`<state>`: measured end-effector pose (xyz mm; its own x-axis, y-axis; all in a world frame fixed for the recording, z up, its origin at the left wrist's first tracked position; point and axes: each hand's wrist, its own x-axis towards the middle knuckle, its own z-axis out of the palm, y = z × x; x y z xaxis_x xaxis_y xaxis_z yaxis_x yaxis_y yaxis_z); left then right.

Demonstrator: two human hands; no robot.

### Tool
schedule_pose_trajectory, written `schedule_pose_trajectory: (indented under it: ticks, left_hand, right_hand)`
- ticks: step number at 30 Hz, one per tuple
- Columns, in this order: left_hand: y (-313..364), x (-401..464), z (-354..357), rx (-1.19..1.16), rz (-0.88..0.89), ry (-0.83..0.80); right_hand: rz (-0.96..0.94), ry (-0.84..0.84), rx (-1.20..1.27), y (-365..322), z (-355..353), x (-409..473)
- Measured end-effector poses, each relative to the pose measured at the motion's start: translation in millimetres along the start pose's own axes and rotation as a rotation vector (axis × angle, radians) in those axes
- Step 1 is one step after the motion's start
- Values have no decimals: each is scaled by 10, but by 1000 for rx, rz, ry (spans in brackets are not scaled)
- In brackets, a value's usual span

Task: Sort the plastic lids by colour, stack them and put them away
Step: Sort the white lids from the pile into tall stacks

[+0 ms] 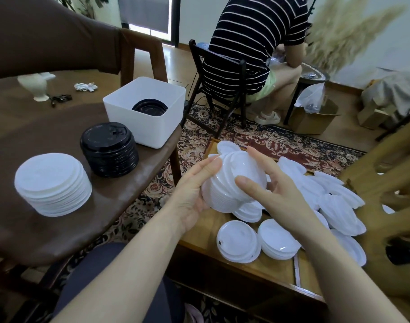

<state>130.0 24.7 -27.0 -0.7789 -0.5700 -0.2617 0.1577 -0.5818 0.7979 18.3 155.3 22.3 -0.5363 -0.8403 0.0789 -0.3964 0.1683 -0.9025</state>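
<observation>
Between my two hands I hold a stack of white lids (pixel 234 183) above the low wooden table (pixel 257 273). My left hand (pixel 197 190) cups its left side and my right hand (pixel 271 185) grips its right side, thumb across the top lid. Several loose white lids (pixel 334 206) lie spread on that table, with two small piles (pixel 239 243) in front. On the brown seat (pixel 59 229) to the left stand a tall white lid stack (pixel 52 185) and a black lid stack (pixel 109 152). A white square bin (pixel 145 127) behind them holds black lids (pixel 150 108).
A person in a striped shirt sits on a dark chair (pixel 222 73) with their back to me, beyond the patterned rug (pixel 281 141). A cream vase (pixel 37 86) stands on a brown table at far left. A cardboard box (pixel 313 120) and wooden furniture (pixel 390 173) are at right.
</observation>
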Motion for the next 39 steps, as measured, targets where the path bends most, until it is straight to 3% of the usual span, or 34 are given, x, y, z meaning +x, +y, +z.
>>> schedule_pose_trajectory:
  ticks: [14, 27, 39]
  left_hand:
    - [29, -23, 39, 21, -52, -19]
    - [-4, -22, 11, 79, 4, -38]
    - [42, -56, 26, 51, -32, -91]
  right_hand:
    - [-117, -228, -142, 21, -84, 108]
    - [-189, 65, -222, 163, 262, 92]
    - [-182, -217, -85, 141, 13, 102]
